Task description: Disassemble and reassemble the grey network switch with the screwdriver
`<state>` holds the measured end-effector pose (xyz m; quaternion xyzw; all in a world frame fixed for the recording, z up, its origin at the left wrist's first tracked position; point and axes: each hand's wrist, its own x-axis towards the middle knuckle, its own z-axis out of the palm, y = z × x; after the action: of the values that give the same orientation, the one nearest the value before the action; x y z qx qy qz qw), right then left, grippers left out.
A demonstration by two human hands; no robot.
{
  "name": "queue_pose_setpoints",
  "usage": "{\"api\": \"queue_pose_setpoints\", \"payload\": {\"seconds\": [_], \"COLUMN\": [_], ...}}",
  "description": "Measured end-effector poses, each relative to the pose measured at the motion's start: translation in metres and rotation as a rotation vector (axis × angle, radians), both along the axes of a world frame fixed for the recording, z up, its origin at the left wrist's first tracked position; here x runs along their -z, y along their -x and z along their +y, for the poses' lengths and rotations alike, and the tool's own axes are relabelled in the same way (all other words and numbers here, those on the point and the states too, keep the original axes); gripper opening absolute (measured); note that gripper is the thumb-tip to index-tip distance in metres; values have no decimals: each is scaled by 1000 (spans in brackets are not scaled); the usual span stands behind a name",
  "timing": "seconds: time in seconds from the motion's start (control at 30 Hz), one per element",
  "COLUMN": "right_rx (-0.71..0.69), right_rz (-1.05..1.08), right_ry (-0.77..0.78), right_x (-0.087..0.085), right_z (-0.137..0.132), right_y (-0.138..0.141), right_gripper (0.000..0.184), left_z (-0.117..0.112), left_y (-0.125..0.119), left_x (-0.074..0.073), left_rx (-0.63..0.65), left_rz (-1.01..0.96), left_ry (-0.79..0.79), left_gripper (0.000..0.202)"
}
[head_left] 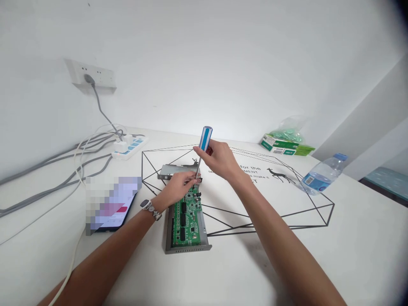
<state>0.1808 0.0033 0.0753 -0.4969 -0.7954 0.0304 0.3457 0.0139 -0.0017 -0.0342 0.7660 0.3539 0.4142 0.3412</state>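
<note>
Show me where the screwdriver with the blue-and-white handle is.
In the head view, the screwdriver sits in the right hand, its shaft reaching down by the left hand, above the green circuit board in its grey metal chassis.

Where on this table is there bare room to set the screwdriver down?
The widest free patch is the white tabletop right of your right forearm, below the water bottle. It's crowded on the left, with grey cables, the power strip and the phone, and around the circuit board under your left hand, beside the right hand holding the screwdriver.
</note>
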Motion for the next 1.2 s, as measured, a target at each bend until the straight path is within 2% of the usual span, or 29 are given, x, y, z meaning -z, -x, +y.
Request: {"api": "queue_pose_setpoints", "payload": {"seconds": [0.2, 0.3, 0.4, 0.53, 0.67, 0.9, 1.2], "right_rx": [-73, 58, 228, 298, 246, 79, -20], "right_rz": [-8, -42, -100, -176, -201, -180, -112], "right_ry": [0, -67, -69, -27, -3, 99, 76], "right_x": [1, 2, 4, 5, 2, -1, 3], "right_z": [2, 0, -3, -5, -5, -1, 3], "right_y": [-3, 1, 7, 12, 12, 4, 0], "right_gripper": [36, 39, 52, 54, 48, 51, 46], "left_z": [-4, -5, -4, -3, -5, -8, -6], "left_y": [-1, -3, -3, -4, -4, -5, -5], "left_x": [-4, -4, -3, -3, -5, -9, -5], "left_rx": [-20, -37, -42, -49, -46, -54, -57], "left_rz": [-35, -31, -25, -33, -46, -41, -62], "left_ry": [33, 27, 3, 6, 28, 3, 21], "left_gripper": [25, 25, 26, 25, 23, 24, 23]}}
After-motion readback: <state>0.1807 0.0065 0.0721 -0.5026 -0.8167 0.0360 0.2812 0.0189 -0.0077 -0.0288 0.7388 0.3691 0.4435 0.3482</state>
